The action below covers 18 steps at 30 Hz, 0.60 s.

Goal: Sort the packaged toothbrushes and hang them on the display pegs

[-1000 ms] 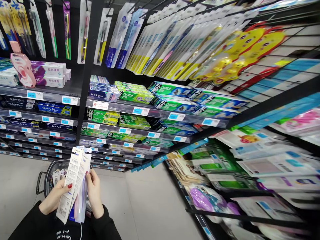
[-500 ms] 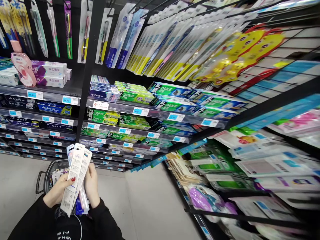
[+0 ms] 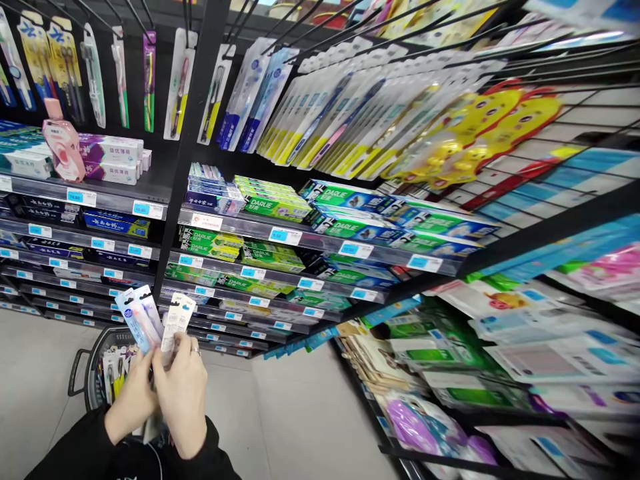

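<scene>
Toothbrush packs point(image 3: 139, 321) gripped by left hand point(image 3: 133, 401), white-backed packs point(image 3: 176, 323) by right hand point(image 3: 184, 390), tops fanned so both sets show.

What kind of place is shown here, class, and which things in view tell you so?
Probably a shop's oral-care aisle: packaged toothbrushes hang in rows on hooks, boxed toothpaste is stacked on shelves, and price labels line the shelf edges.

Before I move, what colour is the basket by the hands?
The basket is dark grey, best seen in the head view, the only one here.
</scene>
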Motion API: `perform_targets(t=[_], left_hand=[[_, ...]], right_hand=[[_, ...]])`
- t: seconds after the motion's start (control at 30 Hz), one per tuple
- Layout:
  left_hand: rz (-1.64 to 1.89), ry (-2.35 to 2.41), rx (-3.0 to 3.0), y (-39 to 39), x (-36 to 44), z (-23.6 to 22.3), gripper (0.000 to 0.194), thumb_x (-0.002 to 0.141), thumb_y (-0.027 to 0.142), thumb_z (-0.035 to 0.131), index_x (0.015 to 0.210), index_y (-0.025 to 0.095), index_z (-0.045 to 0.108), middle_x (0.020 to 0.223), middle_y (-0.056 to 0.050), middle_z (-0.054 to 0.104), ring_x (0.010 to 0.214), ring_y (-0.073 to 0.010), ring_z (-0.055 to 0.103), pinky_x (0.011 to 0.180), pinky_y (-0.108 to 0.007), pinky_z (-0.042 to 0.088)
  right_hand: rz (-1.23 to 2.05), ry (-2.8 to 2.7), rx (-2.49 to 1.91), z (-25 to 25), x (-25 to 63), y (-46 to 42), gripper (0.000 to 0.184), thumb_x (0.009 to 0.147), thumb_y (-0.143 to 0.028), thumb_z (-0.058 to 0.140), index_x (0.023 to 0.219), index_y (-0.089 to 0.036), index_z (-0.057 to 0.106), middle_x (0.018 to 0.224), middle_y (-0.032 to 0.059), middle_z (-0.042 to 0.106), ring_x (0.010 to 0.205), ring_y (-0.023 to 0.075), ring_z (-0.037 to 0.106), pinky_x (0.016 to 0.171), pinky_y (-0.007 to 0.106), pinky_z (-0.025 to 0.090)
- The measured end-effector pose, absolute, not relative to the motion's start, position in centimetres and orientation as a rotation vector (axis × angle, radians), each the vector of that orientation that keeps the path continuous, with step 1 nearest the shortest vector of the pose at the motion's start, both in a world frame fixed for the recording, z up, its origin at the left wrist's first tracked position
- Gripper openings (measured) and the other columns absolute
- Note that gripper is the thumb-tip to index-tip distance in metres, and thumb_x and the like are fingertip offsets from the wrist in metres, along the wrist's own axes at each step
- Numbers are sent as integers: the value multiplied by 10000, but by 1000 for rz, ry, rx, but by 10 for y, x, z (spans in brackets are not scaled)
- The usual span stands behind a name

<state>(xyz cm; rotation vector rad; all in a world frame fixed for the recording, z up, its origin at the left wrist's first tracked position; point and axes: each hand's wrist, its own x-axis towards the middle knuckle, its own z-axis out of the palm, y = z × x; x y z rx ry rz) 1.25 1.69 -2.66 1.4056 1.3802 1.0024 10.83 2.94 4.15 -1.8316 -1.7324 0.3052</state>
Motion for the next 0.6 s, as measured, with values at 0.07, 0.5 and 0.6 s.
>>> perform_targets(t=[0.07,0.5,0.6], left_hand=[[964,1298,1455,15,12,-34,668,604,122,627,1242,127,431,1275,-174,452,1237,-309,335,1033,-446,258],[880,679,1097,19,-5,-27,1123,401,447,797,1353,161,274,1398,-156,318,1312,-314,178,1078,-407,135],[912,692,887,20,-3,-19,824,556,386,752,1278,174,418,1286,-128,480,1240,-321,334,1022,-421,259]], right_hand=[[285,-1750,-1889,40,108,30,147,807,-224,427,926,-157,481,834,87,559,723,228,585,619,339,463],[338,-1771,-2065,36,108,31,218,857,-150,317,843,-140,534,729,95,596,637,214,598,539,279,380],[568,-1648,-1910,35,123,41,224,855,-187,325,782,-162,535,646,58,593,574,186,569,517,256,334]])
